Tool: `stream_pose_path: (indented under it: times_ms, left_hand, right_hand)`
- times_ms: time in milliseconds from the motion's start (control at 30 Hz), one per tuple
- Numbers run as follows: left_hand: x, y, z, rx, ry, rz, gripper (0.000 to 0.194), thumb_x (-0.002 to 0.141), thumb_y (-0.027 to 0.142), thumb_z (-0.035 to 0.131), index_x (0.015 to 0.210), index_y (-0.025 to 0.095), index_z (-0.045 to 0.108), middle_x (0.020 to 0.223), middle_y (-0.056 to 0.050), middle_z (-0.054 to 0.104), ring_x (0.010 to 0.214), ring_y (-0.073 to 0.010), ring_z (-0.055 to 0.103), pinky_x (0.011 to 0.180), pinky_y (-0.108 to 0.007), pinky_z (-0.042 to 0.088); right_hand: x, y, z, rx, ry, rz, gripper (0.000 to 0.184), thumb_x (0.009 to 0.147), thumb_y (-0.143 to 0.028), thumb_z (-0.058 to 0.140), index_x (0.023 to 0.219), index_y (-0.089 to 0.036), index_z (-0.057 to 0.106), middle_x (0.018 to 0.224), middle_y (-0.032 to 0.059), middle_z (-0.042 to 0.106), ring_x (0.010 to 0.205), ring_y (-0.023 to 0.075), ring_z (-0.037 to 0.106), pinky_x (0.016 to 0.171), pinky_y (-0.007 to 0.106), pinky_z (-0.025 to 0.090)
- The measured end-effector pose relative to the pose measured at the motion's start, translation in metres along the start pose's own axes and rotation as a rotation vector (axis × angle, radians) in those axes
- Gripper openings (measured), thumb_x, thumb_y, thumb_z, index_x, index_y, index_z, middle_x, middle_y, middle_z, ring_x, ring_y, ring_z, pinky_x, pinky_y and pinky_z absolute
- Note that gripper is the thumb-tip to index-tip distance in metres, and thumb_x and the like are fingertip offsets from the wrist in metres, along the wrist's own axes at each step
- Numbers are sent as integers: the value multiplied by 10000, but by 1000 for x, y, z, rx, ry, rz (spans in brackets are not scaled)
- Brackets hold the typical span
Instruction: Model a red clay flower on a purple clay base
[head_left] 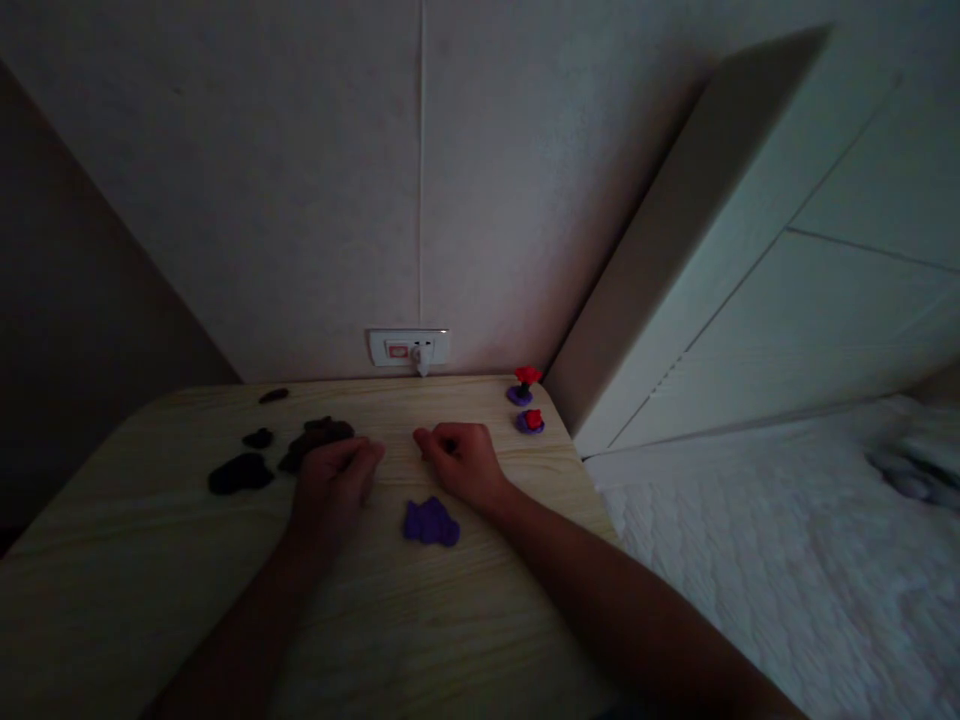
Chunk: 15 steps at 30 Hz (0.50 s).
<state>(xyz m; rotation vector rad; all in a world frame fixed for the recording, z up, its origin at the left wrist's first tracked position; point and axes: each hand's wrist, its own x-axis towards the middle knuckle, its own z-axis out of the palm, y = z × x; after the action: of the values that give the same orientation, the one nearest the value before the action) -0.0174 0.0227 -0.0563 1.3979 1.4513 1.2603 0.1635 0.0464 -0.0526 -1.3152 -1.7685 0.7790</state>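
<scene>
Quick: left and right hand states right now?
Left hand: closed, fingers curled beside the dark brown lump; can't tell if it holds anything.
Right hand: closed, fingers curled near the purple lump; can't tell if it holds anything.

Bare left forearm (259,605) reaches forward and inward, left hand (332,487) curled, bare right forearm (600,590) slants in from the lower right, right hand (469,468) loosely curled, both hands near each other, apart.

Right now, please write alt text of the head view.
A person's curled left hand and right hand are over a table, beyond a purple lump. Dark lumps lie left; two red-and-purple pieces sit far right.
</scene>
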Motion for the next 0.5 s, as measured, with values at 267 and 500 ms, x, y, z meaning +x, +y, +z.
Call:
stream_pose_path:
  times_ms: [267, 500]
  left_hand:
    - [0, 4, 3, -124, -21, -17, 439, 828, 384, 622, 489, 223, 394, 436, 53, 349, 430, -102, 304, 442, -281, 228]
    - [1, 7, 6, -149, -24, 5, 431, 815, 376, 595, 491, 225, 355, 435, 60, 326, 435, -91, 275, 450, -279, 207]
  right_hand:
    - [-2, 0, -2, 1, -64, -26, 475, 940, -472, 554, 589, -158, 607, 517, -40, 446, 528, 92, 380, 533, 252, 282]
    - [2, -4, -26, 65, -350, -5, 388, 870, -507, 668, 749, -141, 706, 624, -12, 575, 578, 108, 462, 539, 240, 359]
